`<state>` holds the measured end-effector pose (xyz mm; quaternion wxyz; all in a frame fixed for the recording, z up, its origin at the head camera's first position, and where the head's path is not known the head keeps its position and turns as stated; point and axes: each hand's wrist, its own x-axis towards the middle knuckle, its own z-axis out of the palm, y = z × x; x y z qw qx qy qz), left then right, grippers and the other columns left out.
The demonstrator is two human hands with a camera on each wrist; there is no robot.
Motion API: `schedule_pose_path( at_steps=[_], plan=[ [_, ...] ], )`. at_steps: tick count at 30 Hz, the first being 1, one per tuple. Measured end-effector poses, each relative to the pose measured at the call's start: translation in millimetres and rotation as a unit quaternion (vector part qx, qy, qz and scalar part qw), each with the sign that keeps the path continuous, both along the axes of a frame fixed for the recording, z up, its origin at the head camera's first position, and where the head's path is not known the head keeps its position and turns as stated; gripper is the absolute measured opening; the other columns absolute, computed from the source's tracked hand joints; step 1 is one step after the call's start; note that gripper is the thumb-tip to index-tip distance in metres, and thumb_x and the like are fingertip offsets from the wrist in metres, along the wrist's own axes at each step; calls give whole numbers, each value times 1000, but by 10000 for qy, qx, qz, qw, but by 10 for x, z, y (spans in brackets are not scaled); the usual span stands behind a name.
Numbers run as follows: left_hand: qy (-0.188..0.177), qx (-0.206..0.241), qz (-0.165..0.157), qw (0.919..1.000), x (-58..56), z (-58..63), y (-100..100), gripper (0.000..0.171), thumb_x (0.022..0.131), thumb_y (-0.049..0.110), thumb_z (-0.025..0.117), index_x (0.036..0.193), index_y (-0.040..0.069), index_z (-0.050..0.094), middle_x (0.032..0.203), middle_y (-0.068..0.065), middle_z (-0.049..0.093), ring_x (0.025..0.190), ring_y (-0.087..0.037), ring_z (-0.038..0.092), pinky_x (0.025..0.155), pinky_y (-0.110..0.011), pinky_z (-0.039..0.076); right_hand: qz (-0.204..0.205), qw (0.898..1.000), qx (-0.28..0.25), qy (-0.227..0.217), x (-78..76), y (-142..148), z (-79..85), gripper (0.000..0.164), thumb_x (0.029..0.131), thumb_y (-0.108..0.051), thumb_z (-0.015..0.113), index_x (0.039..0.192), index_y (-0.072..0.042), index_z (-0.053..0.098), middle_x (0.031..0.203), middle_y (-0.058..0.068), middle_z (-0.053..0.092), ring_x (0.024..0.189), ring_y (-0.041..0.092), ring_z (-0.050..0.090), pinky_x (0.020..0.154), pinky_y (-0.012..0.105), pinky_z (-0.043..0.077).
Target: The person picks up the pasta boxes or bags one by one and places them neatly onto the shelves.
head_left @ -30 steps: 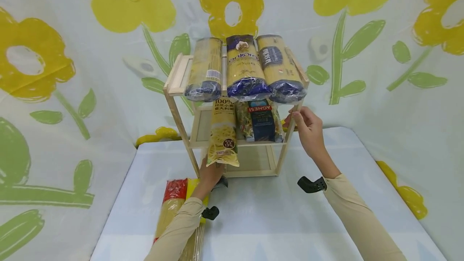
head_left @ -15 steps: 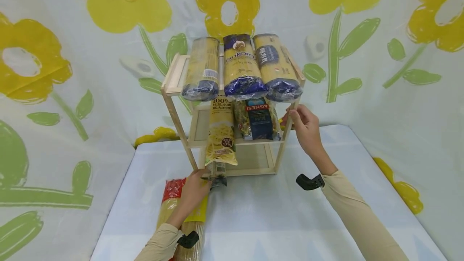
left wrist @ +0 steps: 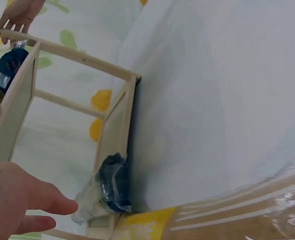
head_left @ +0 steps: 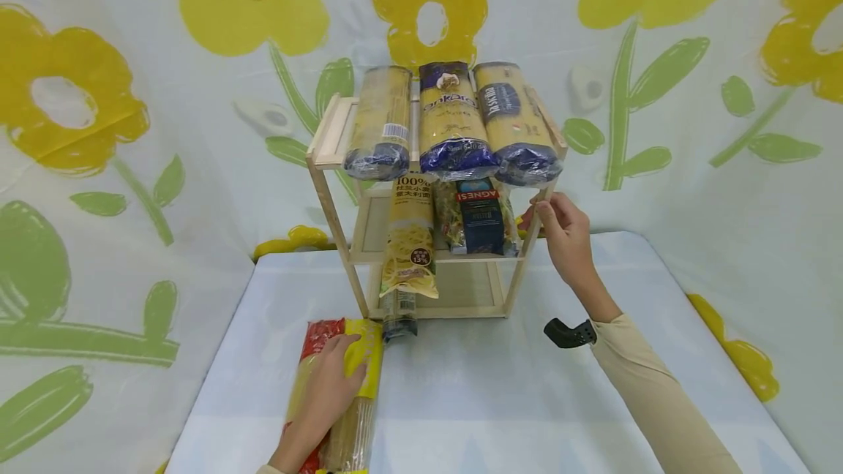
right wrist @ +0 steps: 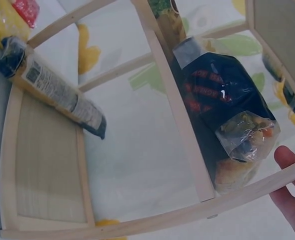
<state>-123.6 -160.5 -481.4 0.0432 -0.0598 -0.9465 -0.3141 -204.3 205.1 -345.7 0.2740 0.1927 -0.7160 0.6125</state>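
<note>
My left hand [head_left: 331,384] is over two spaghetti packs on the table, a yellow-ended one [head_left: 370,364] and a red-ended one [head_left: 320,336]. Its fingers are spread and relaxed, overlapping the packs from above; in the left wrist view, nothing lies between thumb and finger. My right hand [head_left: 568,236] grips the right front post of a small wooden shelf rack [head_left: 333,222], fingers on both sides of the wood. On the bottom tier lies a slim dark-ended pasta pack [head_left: 400,322], its end poking out past the front edge.
The middle tier bears a yellow noodle pack [head_left: 408,240] jutting forward and an Agnesi pasta bag [head_left: 484,222]. Three spaghetti packs, including an Ankara one [head_left: 454,112], lie along the top tier. The rack stands on a pale-blue covered table [head_left: 487,393] before a flower-print backdrop [head_left: 211,93].
My left hand has drawn away from the slim pack on the bottom tier, moving down and left to above the packs on the table. The right hand stays on the post.
</note>
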Motion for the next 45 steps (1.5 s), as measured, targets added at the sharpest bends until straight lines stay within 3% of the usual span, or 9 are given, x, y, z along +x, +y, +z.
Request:
schedule_pose_path(
  at_steps=[4, 10, 13, 19, 23, 26, 31, 38, 45],
  plan=[
    [-241, -162, 156, 9995, 160, 32, -31, 44, 82, 15, 70, 123, 3, 58, 125, -21, 51, 112, -38, 51, 89, -54, 44, 7, 10000, 9, 79, 4, -5, 2, 20, 100, -2, 41, 100, 9, 58, 82, 35, 55, 70, 33, 63, 66, 30, 55],
    [-690, -408, 397, 9960, 398, 9, -43, 51, 81, 18, 73, 127, 7, 56, 125, -20, 50, 109, -37, 53, 87, -54, 45, 87, 9999, -25, 96, -3, -20, -5, 19, 100, -3, 42, 100, 9, 57, 82, 36, 54, 69, 18, 65, 65, 25, 55],
    [-1113, -413, 555, 9914, 489, -23, -33, 54, 81, 21, 73, 130, 9, 54, 129, -19, 48, 112, -38, 52, 86, -56, 45, 82, 9999, 18, 94, -4, -22, 2, 20, 100, -3, 42, 101, 9, 57, 81, 34, 55, 68, 20, 65, 65, 25, 55],
    [-1902, -586, 868, 9761, 614, -179, -31, 63, 77, 28, 77, 131, 8, 51, 126, -22, 48, 105, -39, 54, 81, -58, 46, -30, 9999, 149, 25, 16, -11, 21, 21, 101, -4, 41, 100, 10, 56, 81, 33, 57, 71, 42, 59, 66, 29, 55],
    [-2326, -1155, 967, 9608, 675, -321, 46, 71, 71, 40, 81, 128, 10, 49, 119, -21, 50, 92, -34, 55, 76, -57, 47, -40, 10000, 84, 37, 20, 6, 20, 20, 100, -4, 41, 100, 9, 56, 81, 35, 55, 68, 31, 63, 65, 26, 55],
    [-2527, -1578, 967, 9497, 697, -396, 141, 80, 66, 46, 82, 127, 11, 45, 119, -22, 47, 91, -36, 52, 76, -58, 47, -55, 10000, 19, 46, 20, 8, 18, 19, 100, -3, 41, 100, 8, 56, 81, 35, 54, 67, 23, 65, 64, 23, 54],
    [-2600, -1955, 1029, 9400, 707, -444, 214, 88, 64, 44, 84, 134, 12, 42, 129, -29, 40, 98, -43, 47, 79, -61, 45, -50, 10000, 31, -38, 12, -13, 12, 21, 101, -6, 41, 101, 8, 56, 82, 35, 55, 70, 38, 61, 66, 26, 55],
    [-2183, -2111, 1015, 9474, 661, -480, 217, 90, 63, 35, 86, 139, 13, 42, 118, -27, 45, 89, -40, 46, 74, -58, 47, -114, 9999, -47, 15, 17, -11, 6, 20, 100, -4, 42, 101, 8, 57, 82, 35, 55, 70, 44, 58, 66, 29, 55],
    [-2229, -2054, 1038, 9473, 658, -500, 241, 87, 68, 34, 83, 141, 16, 40, 130, -32, 40, 94, -44, 47, 79, -61, 45, -99, 9999, -44, 35, 18, -30, 5, 20, 101, -5, 41, 102, 8, 57, 81, 35, 55, 70, 44, 58, 66, 25, 55]
  ],
)
